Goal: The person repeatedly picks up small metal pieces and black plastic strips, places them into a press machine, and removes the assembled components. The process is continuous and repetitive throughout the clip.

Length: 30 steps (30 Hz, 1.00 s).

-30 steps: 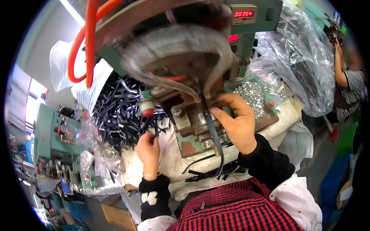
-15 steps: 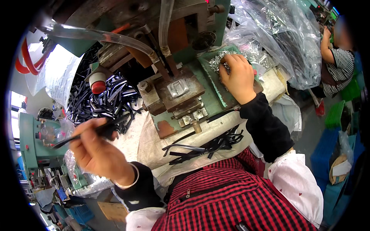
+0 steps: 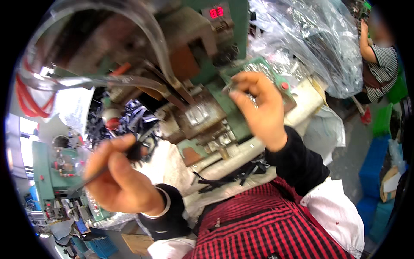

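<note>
"What are you seeing the left hand (image 3: pixel 127 179) doing?"

"It is pinching a dark strip (image 3: pixel 137 151) between thumb and fingers, above the left part of the desk (image 3: pixel 166 170). The strip is slanting, with one end pointing toward the lower left. Both are blurring, so I am not making out each finger."

"And the right hand (image 3: pixel 261 110)?"

"Its thumb and forefinger are pinching a small shiny piece (image 3: pixel 229 88) by the edge, and the other fingers are curling. That hand is hovering over the right side of the press (image 3: pixel 194 32), partly covering a green tray (image 3: pixel 278 77) where a heap of small silver pieces (image 3: pixel 258 69) is lying."

"Is anything sitting in the press?"

"Yes, a flat silver piece (image 3: pixel 198 113) is lying on the steel block (image 3: pixel 215 109), between the two hands. Neither hand is touching it. Two clear tubes (image 3: pixel 161 47) are curving down near it."

"Where are the loose strips lying?"

"A dark pile (image 3: pixel 136 113) is spreading beyond the left hand, and a smaller bunch (image 3: pixel 248 173) is resting along the near edge of the desk, just before the checked apron (image 3: pixel 254 216)."

"And further off?"

"A red display (image 3: pixel 216 12) is glowing at the top, a clear plastic bag (image 3: pixel 317 47) is slumping at upper right, and a co-worker in stripes (image 3: pixel 384 64) is showing beyond it."
</note>
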{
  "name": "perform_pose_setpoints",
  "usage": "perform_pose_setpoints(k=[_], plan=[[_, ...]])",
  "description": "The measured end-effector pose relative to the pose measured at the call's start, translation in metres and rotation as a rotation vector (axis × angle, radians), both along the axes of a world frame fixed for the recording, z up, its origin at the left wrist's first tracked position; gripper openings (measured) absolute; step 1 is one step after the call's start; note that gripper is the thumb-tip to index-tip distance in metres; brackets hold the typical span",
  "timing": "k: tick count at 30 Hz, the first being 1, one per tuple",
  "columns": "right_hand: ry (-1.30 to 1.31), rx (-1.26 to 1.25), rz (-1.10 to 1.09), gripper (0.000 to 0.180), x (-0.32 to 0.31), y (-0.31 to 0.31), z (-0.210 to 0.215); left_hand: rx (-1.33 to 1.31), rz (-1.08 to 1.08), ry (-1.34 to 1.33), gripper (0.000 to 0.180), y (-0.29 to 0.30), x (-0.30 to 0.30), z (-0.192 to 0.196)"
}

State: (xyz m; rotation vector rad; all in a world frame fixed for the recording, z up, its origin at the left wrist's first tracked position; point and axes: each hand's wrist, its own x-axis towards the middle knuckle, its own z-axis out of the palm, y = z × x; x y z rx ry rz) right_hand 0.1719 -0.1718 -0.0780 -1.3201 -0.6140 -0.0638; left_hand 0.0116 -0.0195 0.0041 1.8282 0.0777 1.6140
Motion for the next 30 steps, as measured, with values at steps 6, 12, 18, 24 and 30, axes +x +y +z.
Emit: perform_pose_setpoints(k=[6,12,18,24,30], plan=[[0.115,0.058,0.158,0.042,-0.038,0.041,0.018,-0.183,-0.010,-0.042,0.015,0.016,-0.006,-0.016],[0.326,0.117,0.265,0.047,-0.040,0.044,0.025,-0.163,-0.020,0.023,0.015,0.023,0.012,-0.002],[0.167,0.016,0.218,0.053,-0.050,0.033,0.036,-0.159,-0.096,0.106,0.012,0.018,0.000,-0.006],[-0.172,-0.340,0.290,0.067,-0.025,0.004,0.038,0.527,-0.189,0.317,0.024,-0.011,-0.003,-0.035],[-0.167,-0.249,-0.303,0.049,0.048,-0.024,-0.006,0.775,-0.128,0.335,0.030,-0.013,0.017,-0.045]])
